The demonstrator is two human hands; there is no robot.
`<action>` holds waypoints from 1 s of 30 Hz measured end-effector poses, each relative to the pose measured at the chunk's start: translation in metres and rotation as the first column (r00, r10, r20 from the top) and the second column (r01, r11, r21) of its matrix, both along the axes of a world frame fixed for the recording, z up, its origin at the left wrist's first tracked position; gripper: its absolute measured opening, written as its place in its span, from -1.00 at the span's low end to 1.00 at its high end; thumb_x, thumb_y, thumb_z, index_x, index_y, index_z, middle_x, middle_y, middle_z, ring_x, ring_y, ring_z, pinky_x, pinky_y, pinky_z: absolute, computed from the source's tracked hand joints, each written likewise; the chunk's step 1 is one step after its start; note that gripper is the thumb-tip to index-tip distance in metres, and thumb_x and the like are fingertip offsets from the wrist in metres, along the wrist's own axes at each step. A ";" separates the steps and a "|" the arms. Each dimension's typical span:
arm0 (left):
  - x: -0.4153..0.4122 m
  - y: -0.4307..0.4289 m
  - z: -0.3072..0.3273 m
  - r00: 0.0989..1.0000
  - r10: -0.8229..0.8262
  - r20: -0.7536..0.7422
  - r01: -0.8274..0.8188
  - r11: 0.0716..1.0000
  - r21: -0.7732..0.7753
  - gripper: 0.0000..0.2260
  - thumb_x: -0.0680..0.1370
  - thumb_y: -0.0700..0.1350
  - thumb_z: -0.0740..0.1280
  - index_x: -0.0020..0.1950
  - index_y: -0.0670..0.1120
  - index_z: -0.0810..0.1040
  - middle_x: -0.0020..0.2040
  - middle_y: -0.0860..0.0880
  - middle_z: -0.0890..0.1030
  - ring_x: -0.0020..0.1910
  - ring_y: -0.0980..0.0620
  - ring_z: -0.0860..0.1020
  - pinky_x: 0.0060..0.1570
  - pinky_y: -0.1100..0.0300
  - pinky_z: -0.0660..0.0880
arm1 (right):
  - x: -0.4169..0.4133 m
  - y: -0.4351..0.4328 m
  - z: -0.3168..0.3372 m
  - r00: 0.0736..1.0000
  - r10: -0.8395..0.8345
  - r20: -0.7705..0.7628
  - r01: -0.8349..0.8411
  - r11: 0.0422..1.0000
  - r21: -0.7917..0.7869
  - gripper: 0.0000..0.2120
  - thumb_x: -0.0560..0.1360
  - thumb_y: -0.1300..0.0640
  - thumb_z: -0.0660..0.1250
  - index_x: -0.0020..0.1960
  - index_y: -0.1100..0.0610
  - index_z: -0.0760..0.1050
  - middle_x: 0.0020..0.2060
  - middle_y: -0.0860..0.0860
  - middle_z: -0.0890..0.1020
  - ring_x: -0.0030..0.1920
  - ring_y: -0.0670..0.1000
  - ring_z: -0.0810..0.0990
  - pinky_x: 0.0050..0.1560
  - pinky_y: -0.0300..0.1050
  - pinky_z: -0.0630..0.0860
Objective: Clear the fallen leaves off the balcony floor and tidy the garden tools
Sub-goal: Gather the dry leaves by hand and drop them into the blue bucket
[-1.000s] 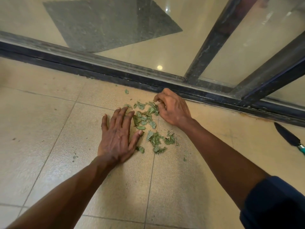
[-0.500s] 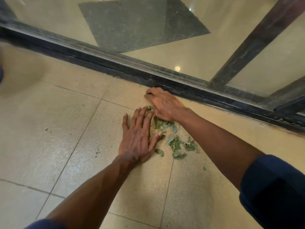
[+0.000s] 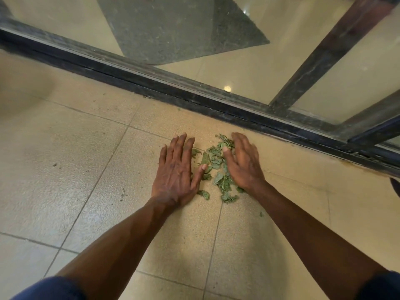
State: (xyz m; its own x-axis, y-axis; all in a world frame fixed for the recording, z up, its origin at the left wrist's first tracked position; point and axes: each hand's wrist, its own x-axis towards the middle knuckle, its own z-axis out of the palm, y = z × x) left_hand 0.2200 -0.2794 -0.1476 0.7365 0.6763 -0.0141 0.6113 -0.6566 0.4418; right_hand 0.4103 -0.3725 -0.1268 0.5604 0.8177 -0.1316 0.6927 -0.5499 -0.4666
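Observation:
A small heap of green leaf bits (image 3: 217, 167) lies on the beige tiled balcony floor (image 3: 86, 169). My left hand (image 3: 176, 172) rests flat on the tile at the heap's left side, fingers straight, thumb touching the leaves. My right hand (image 3: 243, 162) lies flat on the heap's right side, fingers straight and pointing away from me, covering part of the leaves. One stray leaf bit (image 3: 261, 214) sits apart, near my right forearm. No garden tool shows clearly.
A dark sliding-door track (image 3: 194, 94) runs diagonally just beyond the hands, with glass panels and a dark frame post (image 3: 324, 55) behind it. A dark rounded object (image 3: 396, 187) is cut off at the right edge. Bare tiles stretch to the left.
My right hand came back from the door track, swept the far leaves inward and now lies flat beside the heap. The leaves sit in a tighter pile between both hands. The view shifted left.

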 end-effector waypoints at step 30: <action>-0.034 -0.006 0.009 0.962 -0.186 0.198 0.201 0.978 -0.056 -0.21 0.45 0.22 0.13 0.65 -0.03 0.14 0.65 -0.08 0.17 0.62 -0.03 0.14 0.57 -0.28 0.03 | -0.059 0.008 0.002 0.995 -0.084 0.051 0.056 0.909 0.412 -0.71 0.68 -0.03 0.26 -0.11 0.11 0.58 -0.28 -0.06 0.58 -0.35 -0.02 0.55 -0.39 -0.14 0.48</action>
State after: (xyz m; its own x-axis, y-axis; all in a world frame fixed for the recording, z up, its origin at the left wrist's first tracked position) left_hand 0.1862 -0.2850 -0.1389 0.8471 0.5229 0.0946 0.3754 -0.7149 0.5899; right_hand 0.3514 -0.3644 -0.1252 0.6139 0.7501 0.2460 0.6965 -0.3680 -0.6161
